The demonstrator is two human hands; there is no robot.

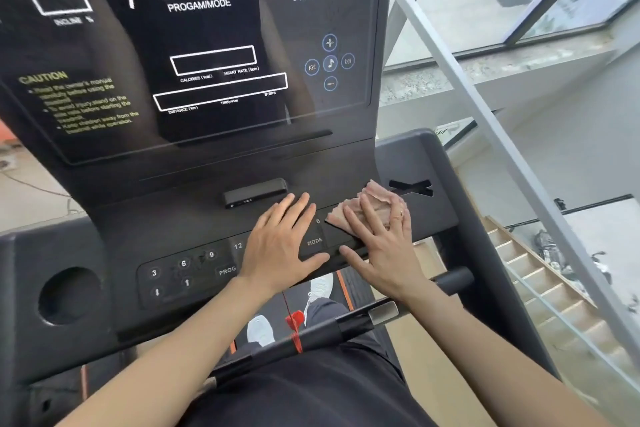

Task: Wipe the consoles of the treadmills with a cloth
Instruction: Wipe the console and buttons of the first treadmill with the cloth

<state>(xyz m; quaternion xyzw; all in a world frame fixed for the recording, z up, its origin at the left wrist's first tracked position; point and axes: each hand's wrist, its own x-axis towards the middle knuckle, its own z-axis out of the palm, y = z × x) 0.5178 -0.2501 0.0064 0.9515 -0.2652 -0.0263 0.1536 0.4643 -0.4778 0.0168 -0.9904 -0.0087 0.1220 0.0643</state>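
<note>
The dark treadmill console (194,163) fills the view, with a glossy display above and a button panel below. My right hand (377,243) lies flat on a pink cloth (375,199), pressing it onto the right end of the button panel beside the MODE key. My left hand (282,243) rests flat on the middle of the panel with fingers spread and nothing in it, just left of the cloth.
A black handlebar (311,340) with a red safety cord (294,319) crosses below my arms. A round cup holder (69,295) sits at the console's left end. To the right are a glass railing (519,156) and a wooden staircase (540,284).
</note>
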